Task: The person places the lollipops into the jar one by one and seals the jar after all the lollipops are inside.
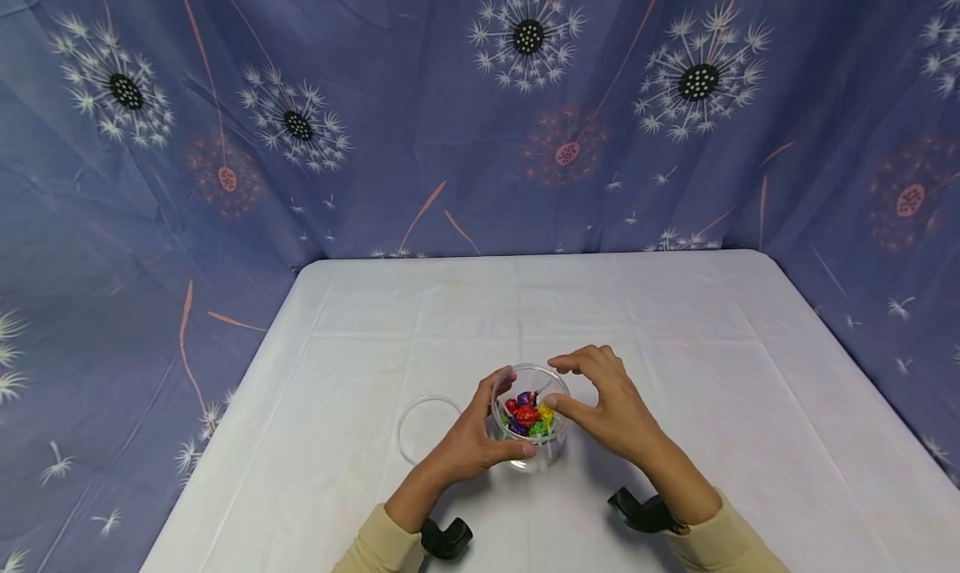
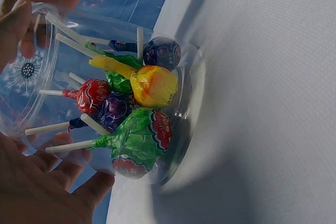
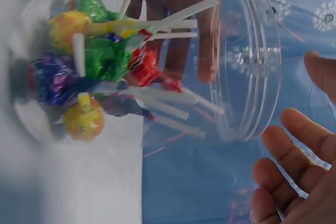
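Observation:
A clear round jar [image 1: 495, 406] with its mouth upward holds several lollipops [image 1: 527, 415] in red, green, yellow and purple wrappers, their white sticks pointing toward the mouth. My left hand [image 1: 478, 444] grips the jar from the left, thumb along the near side and fingers around the far side. Beside the rim on the right is my right hand [image 1: 611, 402], thumb and forefinger spread apart with nothing between them. In the right wrist view, the fingers of the right hand [image 3: 299, 177] are loosely bent just off the jar's rim. Whether the jar's base touches the table cannot be told.
A clear round lid [image 1: 400, 431] lies on the white-covered table [image 1: 360, 356], left of the jar and partly behind the left hand. A blue curtain with dandelion prints [image 1: 420, 123] hangs behind the table and at its sides. Black straps with mounts [image 1: 447, 540] sit at both wrists.

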{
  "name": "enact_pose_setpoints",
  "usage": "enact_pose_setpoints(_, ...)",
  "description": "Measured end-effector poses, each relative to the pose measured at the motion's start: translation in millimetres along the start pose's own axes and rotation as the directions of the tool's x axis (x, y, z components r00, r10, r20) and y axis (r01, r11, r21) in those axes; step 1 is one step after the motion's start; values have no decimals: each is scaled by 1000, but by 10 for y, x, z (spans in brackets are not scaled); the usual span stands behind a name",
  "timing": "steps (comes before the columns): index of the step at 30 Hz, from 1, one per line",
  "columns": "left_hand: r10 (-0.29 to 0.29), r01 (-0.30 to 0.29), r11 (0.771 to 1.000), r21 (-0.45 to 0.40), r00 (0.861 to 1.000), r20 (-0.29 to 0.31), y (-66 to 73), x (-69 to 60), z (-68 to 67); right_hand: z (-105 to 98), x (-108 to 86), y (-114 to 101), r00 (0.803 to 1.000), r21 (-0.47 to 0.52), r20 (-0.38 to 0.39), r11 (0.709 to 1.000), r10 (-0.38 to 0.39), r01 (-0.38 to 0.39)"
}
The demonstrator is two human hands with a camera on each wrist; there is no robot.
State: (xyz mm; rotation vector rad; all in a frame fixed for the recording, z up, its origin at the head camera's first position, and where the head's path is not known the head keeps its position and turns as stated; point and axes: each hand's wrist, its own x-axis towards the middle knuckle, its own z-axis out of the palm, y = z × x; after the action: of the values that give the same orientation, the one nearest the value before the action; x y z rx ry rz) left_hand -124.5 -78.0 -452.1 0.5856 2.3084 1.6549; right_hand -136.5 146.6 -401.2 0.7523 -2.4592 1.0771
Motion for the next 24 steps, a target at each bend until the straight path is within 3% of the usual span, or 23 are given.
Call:
enact_pose_setpoints(5,-5,5,1000,7,1000,2,0,2,-2,-19,-82,43,991,40,83,993,104,-107)
enact_pose_setpoints(12,1,-1,1000,15,1000,2,13,-6,0,7,-188,94,952,140,234,962,200,-237)
enact_pose_setpoints(18,1,-1,999,32,1000,1,26,-13,-6,57,-253,124,922,126,314,953,226,-277)
enact_pose_setpoints(24,0,0,999,34,1000,-1,24,-7,-7,113,-278,154,916,131,331,950,227,-283)
